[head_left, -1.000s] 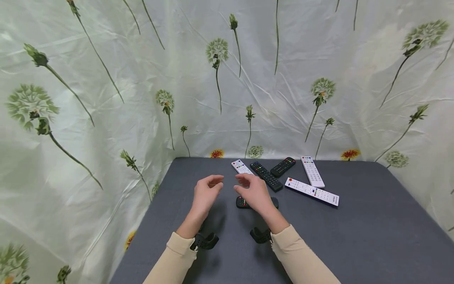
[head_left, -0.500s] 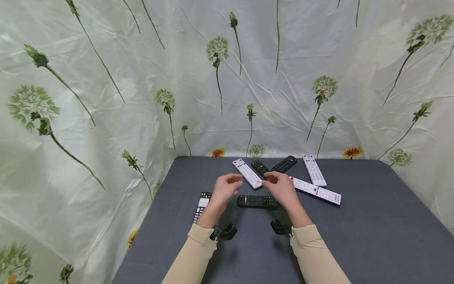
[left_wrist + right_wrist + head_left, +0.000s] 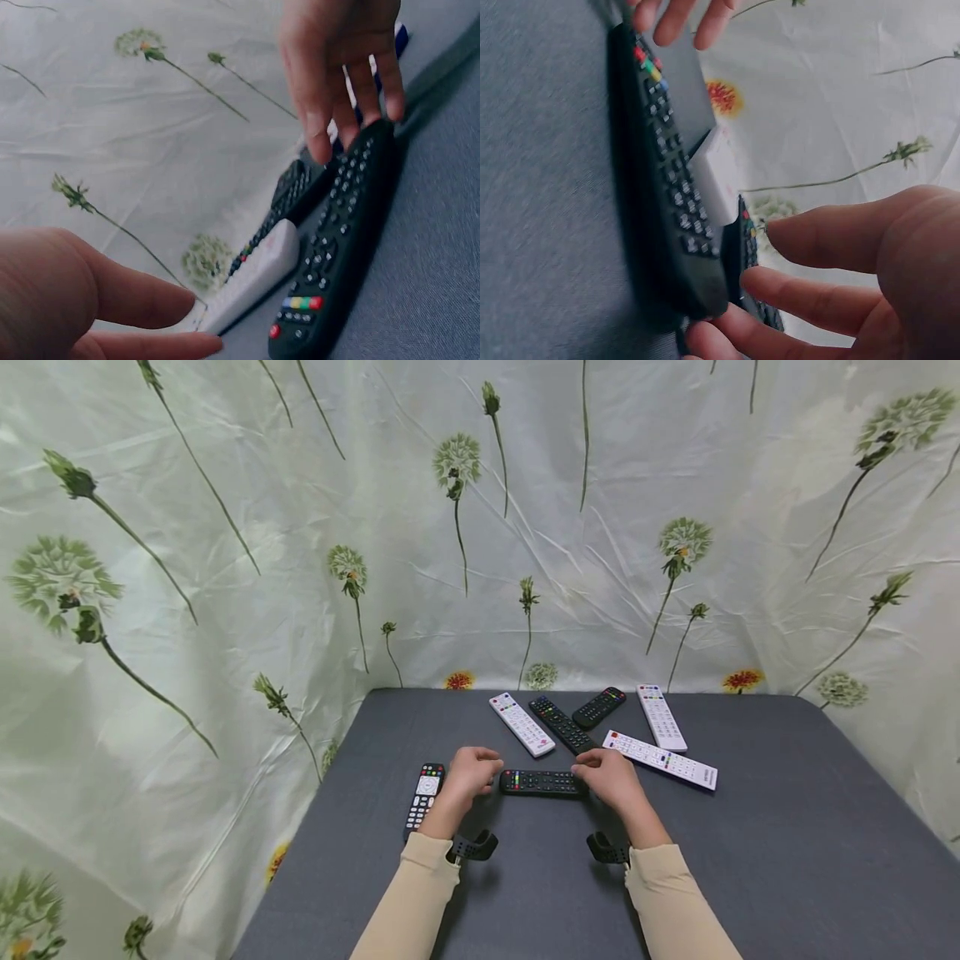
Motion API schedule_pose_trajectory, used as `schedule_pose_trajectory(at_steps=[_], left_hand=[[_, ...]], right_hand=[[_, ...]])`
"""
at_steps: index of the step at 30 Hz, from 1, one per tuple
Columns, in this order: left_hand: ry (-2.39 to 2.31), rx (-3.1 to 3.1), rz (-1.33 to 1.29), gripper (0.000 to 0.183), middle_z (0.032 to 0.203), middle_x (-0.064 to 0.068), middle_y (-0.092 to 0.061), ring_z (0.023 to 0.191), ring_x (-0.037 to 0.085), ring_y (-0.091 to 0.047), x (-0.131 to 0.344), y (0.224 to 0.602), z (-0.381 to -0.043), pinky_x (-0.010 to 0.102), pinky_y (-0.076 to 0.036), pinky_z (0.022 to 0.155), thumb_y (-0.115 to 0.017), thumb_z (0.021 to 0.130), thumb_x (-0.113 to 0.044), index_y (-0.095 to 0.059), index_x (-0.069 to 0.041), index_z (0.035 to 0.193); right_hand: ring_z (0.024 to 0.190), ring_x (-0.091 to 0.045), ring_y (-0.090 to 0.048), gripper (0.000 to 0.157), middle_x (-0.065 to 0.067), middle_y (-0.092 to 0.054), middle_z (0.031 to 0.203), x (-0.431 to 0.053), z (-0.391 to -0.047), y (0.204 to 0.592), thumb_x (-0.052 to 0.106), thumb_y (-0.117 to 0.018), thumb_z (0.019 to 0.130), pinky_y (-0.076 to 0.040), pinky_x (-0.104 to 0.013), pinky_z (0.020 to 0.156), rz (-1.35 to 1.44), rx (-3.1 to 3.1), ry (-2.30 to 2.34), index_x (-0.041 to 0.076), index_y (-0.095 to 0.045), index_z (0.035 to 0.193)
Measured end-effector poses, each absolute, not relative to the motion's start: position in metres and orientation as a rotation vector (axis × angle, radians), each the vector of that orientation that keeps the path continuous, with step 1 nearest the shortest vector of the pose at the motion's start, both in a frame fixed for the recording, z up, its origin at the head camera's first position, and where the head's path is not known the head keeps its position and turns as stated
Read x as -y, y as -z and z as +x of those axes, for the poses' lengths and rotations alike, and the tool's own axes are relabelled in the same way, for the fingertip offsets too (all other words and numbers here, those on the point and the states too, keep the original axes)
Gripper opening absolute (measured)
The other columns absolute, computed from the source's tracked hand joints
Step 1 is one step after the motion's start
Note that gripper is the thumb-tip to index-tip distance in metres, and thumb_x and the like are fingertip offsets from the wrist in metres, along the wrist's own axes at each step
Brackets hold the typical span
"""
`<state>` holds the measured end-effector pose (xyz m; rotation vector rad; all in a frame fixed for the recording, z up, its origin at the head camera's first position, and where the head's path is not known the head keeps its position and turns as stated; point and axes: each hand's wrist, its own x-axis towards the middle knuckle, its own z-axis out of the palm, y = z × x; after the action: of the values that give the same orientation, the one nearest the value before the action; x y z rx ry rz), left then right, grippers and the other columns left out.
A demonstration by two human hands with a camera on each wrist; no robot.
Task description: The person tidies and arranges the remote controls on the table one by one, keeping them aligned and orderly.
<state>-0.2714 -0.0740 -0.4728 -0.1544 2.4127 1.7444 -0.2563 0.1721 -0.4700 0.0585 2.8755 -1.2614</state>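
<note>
While the middle black remote (image 3: 543, 783) lies flat and crosswise on the desk (image 3: 757, 868), the left hand (image 3: 474, 772) is just beside its left end, the end with the coloured buttons, thumb and fingers apart. The right hand (image 3: 609, 774) is at the other end, its thumb and fingers apart too; whether a fingertip touches the remote's underside there, I cannot tell. Beyond the remote, a short white remote (image 3: 522, 725) lies near, and a long black remote (image 3: 561, 724) points its near end at the right hand's fingers. A long white remote (image 3: 660, 761) reaches out to the right. On the left, the forearm passes over part of a white-buttoned remote (image 3: 423, 799). Desk surface stretches from the middle remote's near edge back between the sleeves.
</note>
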Motion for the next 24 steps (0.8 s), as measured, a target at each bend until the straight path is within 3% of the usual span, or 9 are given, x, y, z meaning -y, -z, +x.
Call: schedule_pose_trajectory(at_steps=[6,9,15,24], left_hand=[[-1.705,-2.413,-0.177,0.026,0.103,0.017,-0.067,0.075,0.024,-0.068,0.074,0.478,-0.269,0.034,-0.061,0.067,-0.065,0.093,-0.002,-0.070,0.008,0.117],[-1.685,-2.438,-0.184,0.023,0.100,0.018,-0.067,0.074,0.023,-0.069,0.073,0.477,-0.269,0.033,-0.061,0.066,-0.065,0.090,0.003,-0.072,0.009,0.111],[-1.729,-2.450,-0.234,0.019,0.105,0.019,-0.067,0.078,0.022,-0.070,0.070,0.482,-0.270,0.033,-0.061,0.068,-0.066,0.086,0.010,-0.076,0.007,0.102],[-1.861,-2.517,-0.260,0.022,0.087,0.012,-0.068,0.065,0.016,-0.065,0.066,0.490,-0.273,0.030,-0.060,0.060,-0.067,0.078,0.014,-0.079,0.003,0.093]], right_hand=[[0.065,-0.020,-0.068,0.027,-0.018,-0.072,0.099,-0.171,-0.257,0.480,0.011,-0.069,0.091,-0.057,-0.032,0.058,0.146,-2.771,1.356,-0.004,-0.072,0.114],[0.059,-0.018,-0.066,0.025,-0.018,-0.071,0.097,-0.171,-0.256,0.481,0.006,-0.070,0.089,-0.058,-0.030,0.055,0.161,-2.736,1.396,-0.004,-0.072,0.112],[0.062,-0.017,-0.067,0.021,-0.021,-0.072,0.100,-0.172,-0.254,0.479,-0.003,-0.070,0.086,-0.058,-0.030,0.058,0.122,-2.739,1.392,-0.007,-0.074,0.106],[0.069,-0.020,-0.069,0.021,-0.020,-0.072,0.097,-0.175,-0.255,0.476,-0.007,-0.070,0.085,-0.060,-0.031,0.060,0.104,-2.679,1.474,-0.009,-0.073,0.106]])
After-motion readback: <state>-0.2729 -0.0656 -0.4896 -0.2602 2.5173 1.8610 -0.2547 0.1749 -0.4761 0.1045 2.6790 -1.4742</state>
